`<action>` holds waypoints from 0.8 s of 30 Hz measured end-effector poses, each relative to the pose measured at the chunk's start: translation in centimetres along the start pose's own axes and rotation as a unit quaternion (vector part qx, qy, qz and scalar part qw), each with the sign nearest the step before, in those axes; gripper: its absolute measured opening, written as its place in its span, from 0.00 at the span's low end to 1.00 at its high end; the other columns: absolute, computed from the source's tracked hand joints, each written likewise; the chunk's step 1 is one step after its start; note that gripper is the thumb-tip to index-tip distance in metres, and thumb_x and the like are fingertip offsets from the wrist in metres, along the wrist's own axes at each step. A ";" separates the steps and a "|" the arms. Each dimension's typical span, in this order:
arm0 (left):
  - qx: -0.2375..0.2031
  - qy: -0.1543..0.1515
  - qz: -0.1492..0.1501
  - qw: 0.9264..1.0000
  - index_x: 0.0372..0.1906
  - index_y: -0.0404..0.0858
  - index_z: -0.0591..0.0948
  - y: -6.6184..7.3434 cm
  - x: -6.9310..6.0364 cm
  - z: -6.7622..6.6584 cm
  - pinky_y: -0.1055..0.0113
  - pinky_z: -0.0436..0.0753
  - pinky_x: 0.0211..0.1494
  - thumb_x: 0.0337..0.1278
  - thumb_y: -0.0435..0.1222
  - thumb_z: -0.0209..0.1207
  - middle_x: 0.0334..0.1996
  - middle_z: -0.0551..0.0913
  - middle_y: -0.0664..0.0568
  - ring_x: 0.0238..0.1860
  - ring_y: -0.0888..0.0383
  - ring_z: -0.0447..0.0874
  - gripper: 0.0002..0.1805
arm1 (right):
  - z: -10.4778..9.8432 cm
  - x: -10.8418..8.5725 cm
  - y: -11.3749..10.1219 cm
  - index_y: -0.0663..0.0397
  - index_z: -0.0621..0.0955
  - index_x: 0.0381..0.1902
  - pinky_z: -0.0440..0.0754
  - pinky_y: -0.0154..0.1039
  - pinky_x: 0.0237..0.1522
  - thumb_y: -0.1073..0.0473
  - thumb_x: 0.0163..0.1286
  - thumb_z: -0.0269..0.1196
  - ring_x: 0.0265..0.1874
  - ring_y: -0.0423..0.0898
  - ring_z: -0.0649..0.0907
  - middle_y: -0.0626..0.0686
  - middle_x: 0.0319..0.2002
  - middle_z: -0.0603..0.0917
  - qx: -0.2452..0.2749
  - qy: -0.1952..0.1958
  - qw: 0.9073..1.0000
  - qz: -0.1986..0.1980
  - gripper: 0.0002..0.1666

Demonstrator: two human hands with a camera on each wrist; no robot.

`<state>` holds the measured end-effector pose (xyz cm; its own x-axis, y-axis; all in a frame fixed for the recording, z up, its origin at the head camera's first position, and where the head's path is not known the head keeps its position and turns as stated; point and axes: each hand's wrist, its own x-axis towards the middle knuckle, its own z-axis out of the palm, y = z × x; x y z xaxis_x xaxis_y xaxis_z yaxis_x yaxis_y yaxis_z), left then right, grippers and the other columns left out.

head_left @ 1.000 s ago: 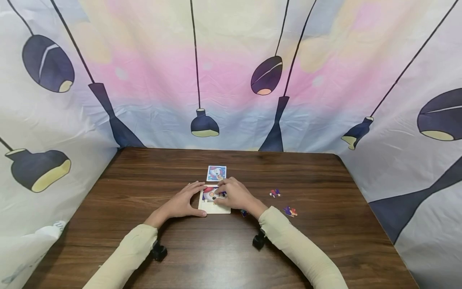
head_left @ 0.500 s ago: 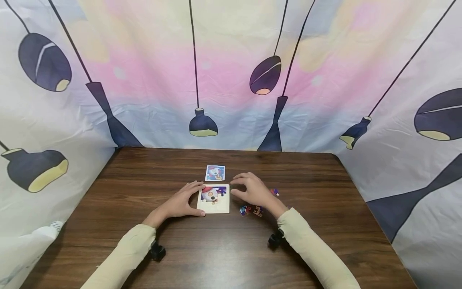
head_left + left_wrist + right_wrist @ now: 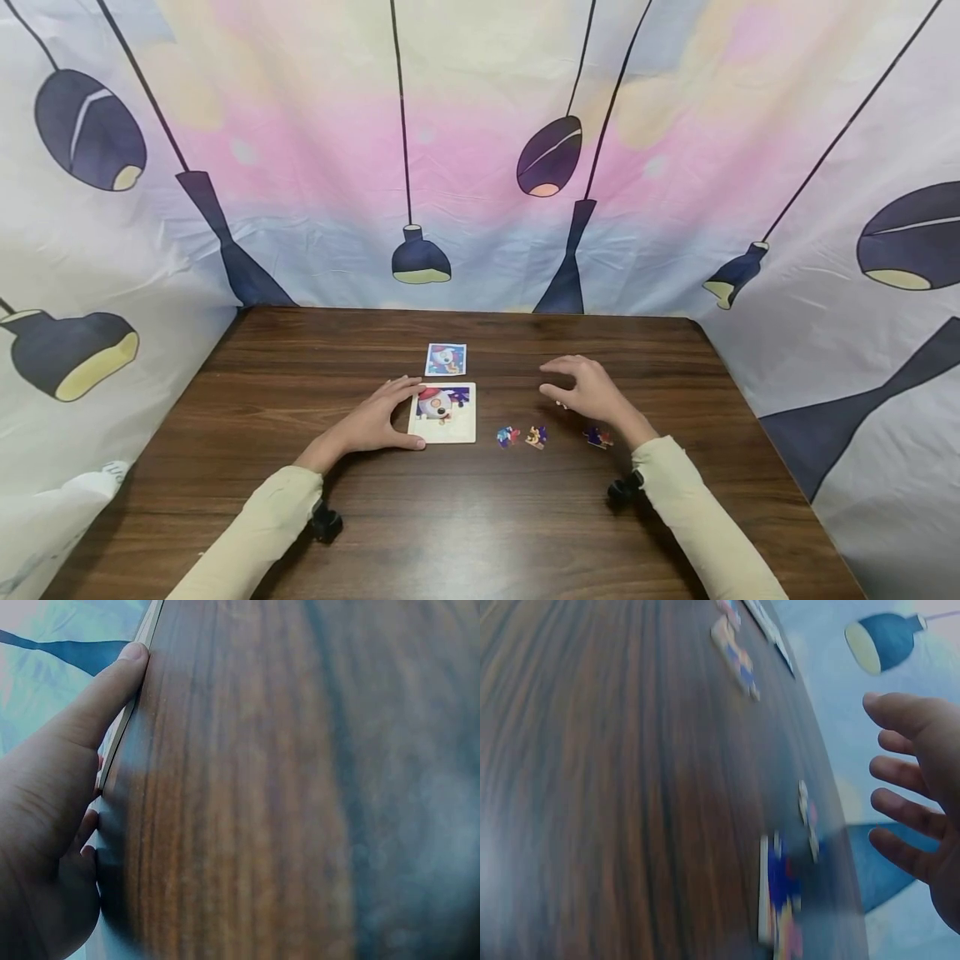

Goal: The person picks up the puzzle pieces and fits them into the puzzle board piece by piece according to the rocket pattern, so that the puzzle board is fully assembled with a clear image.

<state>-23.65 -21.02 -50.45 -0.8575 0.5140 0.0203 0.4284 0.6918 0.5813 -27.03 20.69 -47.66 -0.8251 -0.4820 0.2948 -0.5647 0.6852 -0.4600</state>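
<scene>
A pale square puzzle board [image 3: 450, 429] lies flat, its upper part filled with a white-faced, red-hatted picture. My left hand [image 3: 378, 419] grips its left side, the thumb at the lower left corner and the fingers at the upper left; the left wrist view shows that thumb on the board's edge [image 3: 120, 742]. To the right, my right hand [image 3: 592, 390] hovers with parted, relaxed fingers over a puzzle piece [image 3: 562, 405] that it mostly covers. In the right wrist view the hand [image 3: 930, 780] holds nothing, with that small piece [image 3: 808, 817] on the table below.
Behind the board lies a small picture card [image 3: 446, 359]. Two loose pieces, one blue and red [image 3: 507, 437] and one orange and purple [image 3: 536, 437], lie right of the board. Another purple piece [image 3: 598, 437] lies farther right. A printed curtain [image 3: 480, 167] hangs behind the wooden table [image 3: 450, 517].
My right hand has left the board and moved right, uncovering the picture and the two loose pieces near the board. My left hand keeps its grip on the board.
</scene>
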 end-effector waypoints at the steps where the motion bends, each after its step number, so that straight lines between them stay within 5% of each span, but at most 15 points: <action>1: 0.001 -0.001 -0.001 1.000 0.79 0.42 0.65 0.0 0.0 0.0 0.33 0.53 0.77 0.45 0.66 0.73 0.79 0.60 0.43 0.81 0.37 0.47 0.59 | -0.2 -0.3 0.3 0.53 0.85 0.60 0.78 0.59 0.62 0.46 0.71 0.69 0.61 0.56 0.81 0.55 0.59 0.85 -0.003 -0.001 1.000 0.002 0.26; 10: 0.000 -0.001 0.002 1.000 0.79 0.42 0.65 -0.1 0.1 0.1 0.34 0.52 0.78 0.45 0.66 0.72 0.79 0.60 0.43 0.81 0.37 0.47 0.59 | -1.2 -2.1 2.8 0.54 0.86 0.57 0.80 0.58 0.60 0.47 0.67 0.72 0.57 0.56 0.83 0.55 0.55 0.87 -0.032 -0.005 0.999 -0.002 0.26; 24: 0.006 0.000 -0.003 1.000 0.79 0.42 0.65 -0.1 0.1 0.1 0.35 0.51 0.79 0.45 0.65 0.73 0.79 0.60 0.42 0.81 0.38 0.48 0.58 | -1.6 -3.6 3.9 0.53 0.85 0.61 0.75 0.64 0.63 0.50 0.72 0.67 0.63 0.62 0.78 0.59 0.61 0.82 -0.062 -0.077 0.995 0.023 0.23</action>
<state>-23.72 -20.96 -50.59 -0.8604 0.5094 0.0165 0.4263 0.7014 0.5713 -26.29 25.97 -49.15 -0.8430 -0.5196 0.1392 -0.5319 0.7665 -0.3599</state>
